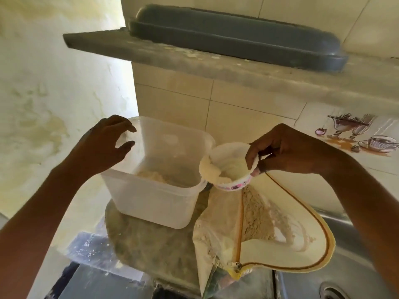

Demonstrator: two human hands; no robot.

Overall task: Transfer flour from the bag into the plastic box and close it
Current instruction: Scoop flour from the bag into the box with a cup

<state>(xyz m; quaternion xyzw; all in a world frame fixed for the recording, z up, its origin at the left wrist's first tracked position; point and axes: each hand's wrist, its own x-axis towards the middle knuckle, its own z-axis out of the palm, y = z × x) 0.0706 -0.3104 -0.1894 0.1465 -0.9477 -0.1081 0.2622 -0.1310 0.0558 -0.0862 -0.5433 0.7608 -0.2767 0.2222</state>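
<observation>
The right hand [278, 152] pinches a flour-coated cup [228, 169] by its rim beside the plastic box [155, 203], above the open bag [259, 229], while the left hand [108, 141] hovers open over the box's far corner; a 1-point pinch risks tipping, spilling flour outside.

A clear plastic box [155, 190] stands open and upright on the tabletop, a little flour [152, 175] heaped inside. Just right of it lies the cream zip-top flour bag [259, 231], unzipped, mouth gaping, pale flour visible within.
</observation>
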